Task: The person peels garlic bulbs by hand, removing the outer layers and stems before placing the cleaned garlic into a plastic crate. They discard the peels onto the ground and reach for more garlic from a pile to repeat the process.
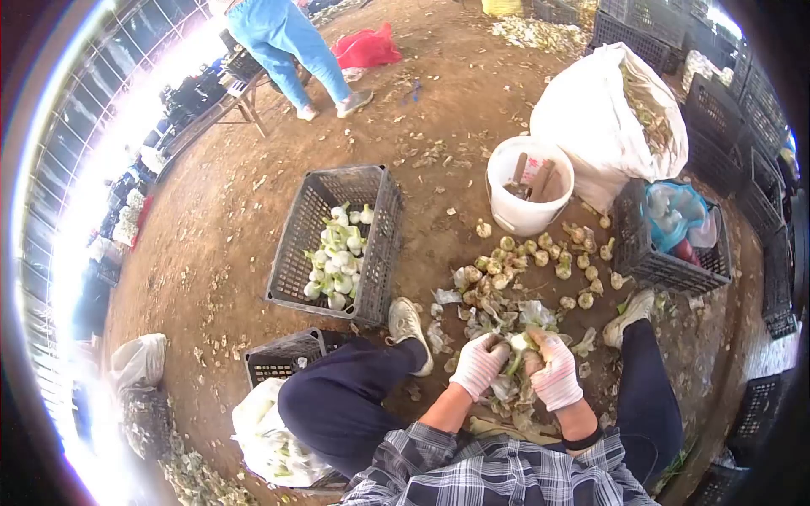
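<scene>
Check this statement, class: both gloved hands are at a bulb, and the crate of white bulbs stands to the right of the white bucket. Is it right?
No, the side is wrong: the head view shows the crate of white bulbs to the left of the white bucket. The left hand and right hand, both gloved, are indeed at a bulb.

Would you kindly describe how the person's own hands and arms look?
The left hand and right hand wear whitish-pink, finely striped gloves; some right fingertips seem uncovered. A dark band circles the right wrist. The sleeves are dark, grey and white plaid, ending short of the gloves.
</scene>
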`<action>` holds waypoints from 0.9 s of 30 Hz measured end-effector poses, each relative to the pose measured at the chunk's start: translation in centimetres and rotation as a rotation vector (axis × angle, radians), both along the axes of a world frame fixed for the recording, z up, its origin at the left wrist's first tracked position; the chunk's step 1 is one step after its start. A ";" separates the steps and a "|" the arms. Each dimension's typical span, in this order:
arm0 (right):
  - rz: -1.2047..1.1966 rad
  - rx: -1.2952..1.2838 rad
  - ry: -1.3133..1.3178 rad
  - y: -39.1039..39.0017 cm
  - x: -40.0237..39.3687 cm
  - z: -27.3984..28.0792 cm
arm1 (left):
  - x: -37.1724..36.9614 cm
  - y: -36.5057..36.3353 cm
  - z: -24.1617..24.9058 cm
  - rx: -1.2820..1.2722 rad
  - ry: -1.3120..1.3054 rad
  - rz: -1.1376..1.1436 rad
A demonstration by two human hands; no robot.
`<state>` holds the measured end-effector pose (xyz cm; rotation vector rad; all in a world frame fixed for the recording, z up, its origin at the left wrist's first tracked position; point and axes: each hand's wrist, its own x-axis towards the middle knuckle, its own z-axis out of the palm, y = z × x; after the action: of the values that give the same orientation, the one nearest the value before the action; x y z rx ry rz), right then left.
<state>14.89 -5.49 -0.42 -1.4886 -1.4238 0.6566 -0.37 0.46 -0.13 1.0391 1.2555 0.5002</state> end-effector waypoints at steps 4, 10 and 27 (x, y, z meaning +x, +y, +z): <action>-0.057 -0.142 0.566 0.3 -1.3 0.3 | 0.1 0.0 -4.5 -0.266 -0.567 0.409; 0.007 -0.279 0.769 0.4 -0.6 -3.2 | -0.4 0.3 -1.0 -0.030 -0.405 0.472; 0.145 -0.524 1.533 -0.3 0.8 1.3 | 0.6 1.2 -2.2 -0.001 -0.573 0.456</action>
<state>15.72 -5.80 0.88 -0.7214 -0.1272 1.8058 0.24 1.63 -2.31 0.5363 0.9631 1.0632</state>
